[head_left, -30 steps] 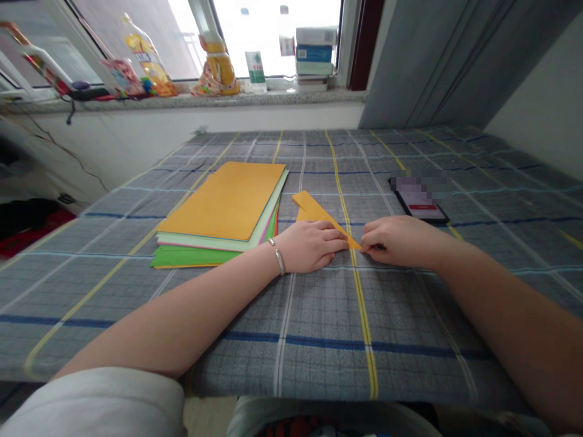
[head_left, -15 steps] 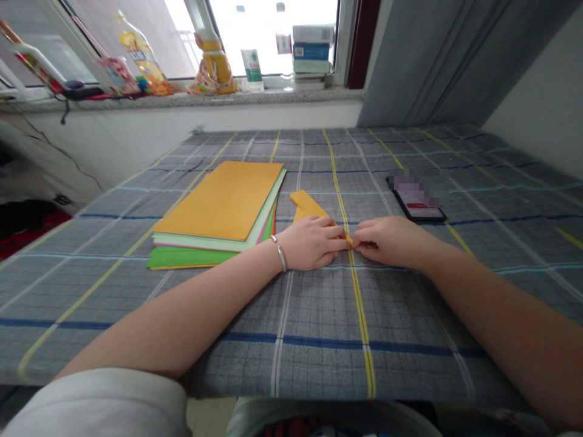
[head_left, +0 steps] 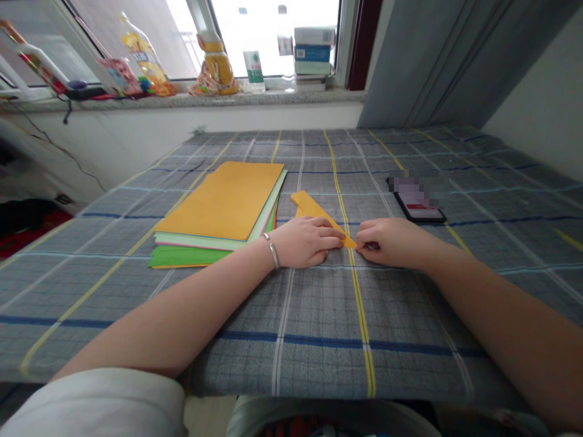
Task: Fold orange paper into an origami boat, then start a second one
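This is a room in a home, most likely a bedroom. The work surface looks like a bed (head_left: 410, 340) under a grey plaid sheet, its far side running along a white wall (head_left: 136, 124) below a window (head_left: 273, 36). A stone windowsill (head_left: 182, 101) holds household clutter: plastic bottles (head_left: 146, 54), stacked boxes (head_left: 314, 51) and snack packets (head_left: 119, 76). A long grey curtain (head_left: 423, 60) hangs at the corner, and dark and red clothes (head_left: 27, 221) lie on the floor to the left.
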The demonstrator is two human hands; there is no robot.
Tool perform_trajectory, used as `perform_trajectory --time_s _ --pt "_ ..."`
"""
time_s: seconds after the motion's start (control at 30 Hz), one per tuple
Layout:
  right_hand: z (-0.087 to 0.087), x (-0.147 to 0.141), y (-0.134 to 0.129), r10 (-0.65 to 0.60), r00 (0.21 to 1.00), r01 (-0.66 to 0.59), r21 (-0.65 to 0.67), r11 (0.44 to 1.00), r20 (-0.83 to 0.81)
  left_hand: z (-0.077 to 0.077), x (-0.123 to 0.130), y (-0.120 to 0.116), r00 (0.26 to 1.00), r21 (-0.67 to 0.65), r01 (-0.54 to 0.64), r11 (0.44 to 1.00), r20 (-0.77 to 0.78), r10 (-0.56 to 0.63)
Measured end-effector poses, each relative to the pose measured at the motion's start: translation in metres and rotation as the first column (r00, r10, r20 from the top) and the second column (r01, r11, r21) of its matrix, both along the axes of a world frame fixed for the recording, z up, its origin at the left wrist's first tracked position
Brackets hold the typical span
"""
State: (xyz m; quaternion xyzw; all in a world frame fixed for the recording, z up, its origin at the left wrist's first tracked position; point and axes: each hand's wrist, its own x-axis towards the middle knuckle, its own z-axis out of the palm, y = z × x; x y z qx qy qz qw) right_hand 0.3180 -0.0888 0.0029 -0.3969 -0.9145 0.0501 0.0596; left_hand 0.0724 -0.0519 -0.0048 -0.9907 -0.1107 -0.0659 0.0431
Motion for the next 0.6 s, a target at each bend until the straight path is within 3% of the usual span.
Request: perform_trajectory --time_s 0.47,0.6 --pt "-0.003 0.0011 0.003 -0.037 0.997 0.032 -0.068 0.997 -0.073 -0.0044 -0.0072 0.0009 0.999 -0.023 -0.009 1.0 0.038 0.01" --pt "-0.0084 -0.0041 0.0068 -0.212 0.97 0.194 -0.144 0.97 -0.12 -0.0075 -0.0057 0.0016 0.996 -0.052 -0.06 0.997 0.056 0.063"
